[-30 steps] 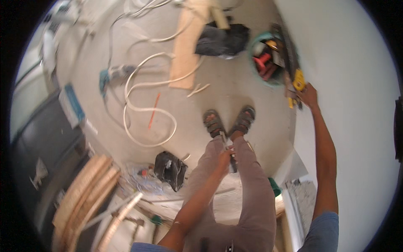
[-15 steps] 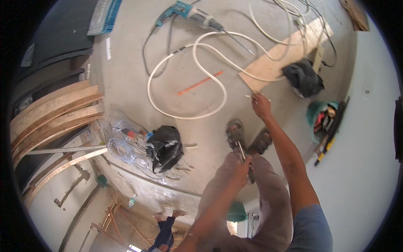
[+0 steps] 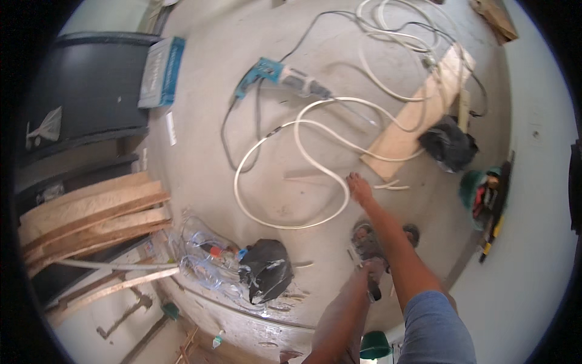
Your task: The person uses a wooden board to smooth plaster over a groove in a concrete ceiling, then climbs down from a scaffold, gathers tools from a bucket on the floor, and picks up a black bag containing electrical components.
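My right hand [image 3: 360, 189] reaches low over the floor, its fingers closed at one end of a thin orange strip [image 3: 312, 178], which is smeared by motion. The strip points left, inside a loop of cream-coloured hose [image 3: 285, 227]. Just right of that hand, short cream tube pieces [image 3: 393, 187] lie on the floor. My left hand [image 3: 376, 268] is wrapped round a hand tool [image 3: 354, 257] with a narrow silver bar and a dark handle, held by my knee above my sandalled feet. The tool's exact kind is hard to make out.
A teal power drill [image 3: 291, 79] with a long bit lies ahead, near a wooden plank [image 3: 418, 118] and black plastic bag [image 3: 448, 144]. Another black bag [image 3: 265, 272] sits left. A green tool bucket [image 3: 471, 191] stands by the right wall; curved wooden pieces [image 3: 94, 212] stack left.
My right hand has let go of a short cream tube piece, now on the floor, and moved left to the orange strip. My left hand still holds the tool. The view has shifted.
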The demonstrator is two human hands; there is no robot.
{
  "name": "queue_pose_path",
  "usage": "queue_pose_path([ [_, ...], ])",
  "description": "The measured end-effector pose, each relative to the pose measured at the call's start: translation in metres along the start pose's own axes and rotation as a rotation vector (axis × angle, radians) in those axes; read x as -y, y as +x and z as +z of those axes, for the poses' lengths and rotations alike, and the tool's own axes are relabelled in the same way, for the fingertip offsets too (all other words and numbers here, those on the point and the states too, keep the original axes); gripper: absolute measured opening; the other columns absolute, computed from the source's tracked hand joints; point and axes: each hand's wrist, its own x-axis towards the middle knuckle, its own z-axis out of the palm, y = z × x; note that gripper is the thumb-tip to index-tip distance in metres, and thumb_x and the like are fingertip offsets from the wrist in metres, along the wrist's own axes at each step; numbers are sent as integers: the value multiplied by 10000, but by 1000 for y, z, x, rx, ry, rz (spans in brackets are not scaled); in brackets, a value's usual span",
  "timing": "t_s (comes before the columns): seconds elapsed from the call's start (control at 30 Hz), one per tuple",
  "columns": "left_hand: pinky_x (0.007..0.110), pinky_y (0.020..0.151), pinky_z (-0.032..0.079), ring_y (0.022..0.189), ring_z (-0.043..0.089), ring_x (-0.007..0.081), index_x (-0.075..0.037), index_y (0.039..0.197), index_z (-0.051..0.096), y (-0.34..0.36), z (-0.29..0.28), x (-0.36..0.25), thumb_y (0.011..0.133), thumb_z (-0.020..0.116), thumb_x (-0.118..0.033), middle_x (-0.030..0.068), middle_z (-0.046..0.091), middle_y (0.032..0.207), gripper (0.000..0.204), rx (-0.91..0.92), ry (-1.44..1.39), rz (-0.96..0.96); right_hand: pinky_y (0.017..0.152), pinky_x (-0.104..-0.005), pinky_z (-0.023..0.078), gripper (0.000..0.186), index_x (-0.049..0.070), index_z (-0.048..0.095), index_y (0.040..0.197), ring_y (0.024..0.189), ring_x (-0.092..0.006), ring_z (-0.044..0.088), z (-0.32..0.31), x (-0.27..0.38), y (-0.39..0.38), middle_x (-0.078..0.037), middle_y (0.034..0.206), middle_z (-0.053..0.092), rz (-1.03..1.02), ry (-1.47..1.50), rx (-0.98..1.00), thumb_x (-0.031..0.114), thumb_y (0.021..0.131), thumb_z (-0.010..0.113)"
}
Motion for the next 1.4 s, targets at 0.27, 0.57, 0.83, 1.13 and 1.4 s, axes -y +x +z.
queue_pose_path([
  [0.27,304,531,490,571,519,134,-123,903,537,38,-29,83,898,648,-239,8,530,762,161,65,-7,-14,727,-394,485,118,26,610,900,769,-301,617,-194,-53,-242,-148,832,633,647,533,304,127,843,636],
  [0.57,322,509,482,547,523,155,-114,861,518,54,-24,124,878,665,-250,33,506,692,201,47,160,36,625,-302,461,233,-13,639,846,663,-138,566,-327,-200,-361,-70,672,594,1063,417,-273,219,868,640],
  [0.83,309,534,495,596,538,143,-90,1027,532,43,10,132,896,642,-235,34,523,791,224,40,311,90,624,-364,468,215,-4,629,865,644,-231,596,-275,-249,-330,-105,688,605,1157,185,-670,206,830,657],
  [1.13,303,521,506,568,552,135,-81,973,552,41,32,152,881,646,-196,24,549,741,175,47,326,108,763,-406,480,167,31,612,927,816,-334,603,-280,-174,-299,-159,833,598,924,317,-445,166,833,634],
  [1.4,285,544,498,566,533,125,-106,980,548,40,45,138,892,637,-212,18,538,731,164,74,317,98,1049,-453,351,387,69,636,1090,1258,-407,384,-253,-214,-133,-211,1333,470,659,108,-311,251,756,706],
])
